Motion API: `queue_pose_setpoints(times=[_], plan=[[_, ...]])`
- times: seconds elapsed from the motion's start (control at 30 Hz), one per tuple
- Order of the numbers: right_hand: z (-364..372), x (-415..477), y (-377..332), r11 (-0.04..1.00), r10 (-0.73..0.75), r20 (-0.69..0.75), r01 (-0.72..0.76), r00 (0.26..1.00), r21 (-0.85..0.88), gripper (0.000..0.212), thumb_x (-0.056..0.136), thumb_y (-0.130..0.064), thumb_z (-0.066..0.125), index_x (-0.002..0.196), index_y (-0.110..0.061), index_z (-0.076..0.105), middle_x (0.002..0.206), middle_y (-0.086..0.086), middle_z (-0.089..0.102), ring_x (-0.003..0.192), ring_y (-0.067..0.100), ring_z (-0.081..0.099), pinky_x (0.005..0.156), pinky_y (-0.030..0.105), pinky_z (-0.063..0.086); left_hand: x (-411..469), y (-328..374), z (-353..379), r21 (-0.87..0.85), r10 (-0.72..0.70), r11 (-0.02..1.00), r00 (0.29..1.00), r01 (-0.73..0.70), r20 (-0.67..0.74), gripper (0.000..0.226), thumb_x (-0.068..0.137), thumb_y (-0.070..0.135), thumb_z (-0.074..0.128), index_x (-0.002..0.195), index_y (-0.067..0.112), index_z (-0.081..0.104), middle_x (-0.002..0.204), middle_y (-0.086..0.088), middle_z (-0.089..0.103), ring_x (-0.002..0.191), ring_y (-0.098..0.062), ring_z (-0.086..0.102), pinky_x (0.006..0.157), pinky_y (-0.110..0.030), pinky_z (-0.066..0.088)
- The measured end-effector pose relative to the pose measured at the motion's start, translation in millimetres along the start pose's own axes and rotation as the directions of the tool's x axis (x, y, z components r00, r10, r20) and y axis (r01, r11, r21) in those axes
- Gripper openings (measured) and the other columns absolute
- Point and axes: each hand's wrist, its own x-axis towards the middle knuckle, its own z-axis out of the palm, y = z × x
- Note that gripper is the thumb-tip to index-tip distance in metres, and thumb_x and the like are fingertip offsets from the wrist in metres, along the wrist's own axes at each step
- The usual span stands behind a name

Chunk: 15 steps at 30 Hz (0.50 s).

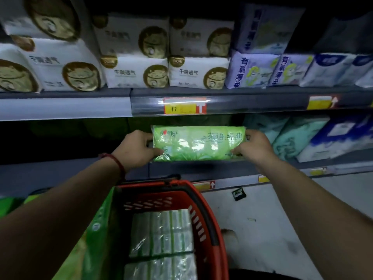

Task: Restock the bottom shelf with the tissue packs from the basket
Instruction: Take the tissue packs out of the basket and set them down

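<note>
Tissue pack point(198, 143) in green wrap is held lengthwise at the front edge of the bottom shelf point(70, 174), just beyond the red basket point(212, 229). The basket carries more green tissue packs point(161, 235) in clear wrap, stacked flat. Beyond the basket, the left hand point(137, 148) grips the held pack's left end and the right hand point(256, 147) grips its right end, fingers curled round it. A red cord bracelet point(119, 162) circles the left wrist, above the basket's far rim.

Dim store aisle. Grey upper shelf point(181, 91) carrying white and blue packs point(137, 71); yellow price tags point(181, 109) sitting along edge. Pale scuffed floor point(282, 209) showing below.
</note>
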Motion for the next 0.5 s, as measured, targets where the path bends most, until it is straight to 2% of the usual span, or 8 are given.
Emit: queue_pose_setpoints(times=[0.07,0.13,0.2,0.27,0.33,0.4,0.47,0.5], plan=[[6,28,12,0.999,0.044,0.033,-0.044,0.998,-0.015,0.044,0.071,0.002,0.083,0.111,-0.008,0.068,0.104,0.01,0.072,0.097,0.029,0.068,0.088,0.04,0.059,20,-5,14,-0.011,-0.022,1.0,1.0,0.023,0.021,0.022,0.087,0.03,0.081,0.098,0.011,0.079,0.085,-0.001,0.075,0.081,-0.017,0.069,0.072,-0.03,0.057],[10,49,23,0.995,0.095,0.062,-0.094,0.993,-0.027,0.043,0.071,0.002,0.084,0.108,-0.009,0.066,0.103,0.011,0.072,0.095,0.03,0.068,0.084,0.037,0.058,38,-9,28,-0.03,-0.047,0.998,0.998,0.049,0.043,0.028,0.084,0.033,0.082,0.096,0.008,0.079,0.093,-0.011,0.078,0.09,-0.027,0.073,0.084,-0.045,0.06],[14,63,34,0.992,0.116,0.065,-0.112,0.991,-0.052,0.044,0.07,0.001,0.085,0.109,-0.008,0.065,0.101,0.011,0.071,0.093,0.029,0.068,0.08,0.034,0.056,54,-14,41,-0.034,-0.056,0.998,0.998,0.057,0.038,0.017,0.083,0.028,0.084,0.087,0.012,0.08,0.085,-0.007,0.077,0.079,-0.016,0.071,0.074,-0.033,0.058],[18,69,53,0.994,0.112,0.016,-0.112,0.994,-0.012,0.047,0.069,0.005,0.085,0.109,-0.006,0.062,0.097,0.008,0.069,0.091,0.027,0.067,0.08,0.037,0.057,64,-13,55,-0.036,-0.017,0.999,0.999,0.018,0.036,0.015,0.082,0.023,0.085,0.072,0.02,0.075,0.068,0.002,0.069,0.061,-0.002,0.058,0.057,-0.021,0.045],[23,67,74,0.986,0.148,-0.033,-0.145,0.988,0.081,0.047,0.069,0.016,0.077,0.106,-0.006,0.057,0.091,0.003,0.063,0.087,0.025,0.064,0.074,0.04,0.056,70,-13,70,-0.017,0.01,1.0,1.0,-0.01,0.002,0.009,0.08,0.02,0.086,0.079,0.019,0.077,0.072,-0.001,0.071,0.068,-0.005,0.058,0.062,-0.026,0.045],[30,67,99,0.943,0.223,0.013,-0.219,0.975,0.249,0.045,0.064,0.025,0.066,0.101,0.0,0.06,0.09,0.013,0.068,0.09,0.037,0.067,0.066,0.042,0.056,75,-21,88,0.027,0.008,1.0,1.0,-0.008,-0.001,0.019,0.08,0.016,0.086,0.098,0.014,0.082,0.086,-0.005,0.077,0.083,-0.012,0.064,0.07,-0.029,0.047],[39,70,117,0.848,0.316,0.068,-0.314,0.946,0.426,0.051,0.065,0.027,0.056,0.108,0.002,0.064,0.101,0.024,0.07,0.092,0.041,0.066,0.064,0.04,0.054,75,-34,107,-0.008,-0.09,0.996,0.996,0.09,-0.016,0.014,0.077,0.016,0.088,0.087,0.008,0.082,0.075,-0.006,0.071,0.078,-0.016,0.063,0.064,-0.026,0.038],[45,71,120,0.808,0.347,0.071,-0.337,0.935,0.482,0.055,0.067,0.027,0.054,0.115,0.001,0.061,0.109,0.024,0.068,0.09,0.038,0.064,0.062,0.036,0.053,75,-41,114,-0.126,-0.179,0.976,0.984,0.179,0.009,0.014,0.073,0.018,0.09,0.074,0.007,0.081,0.068,-0.009,0.066,0.07,-0.018,0.06,0.061,-0.027,0.036]])
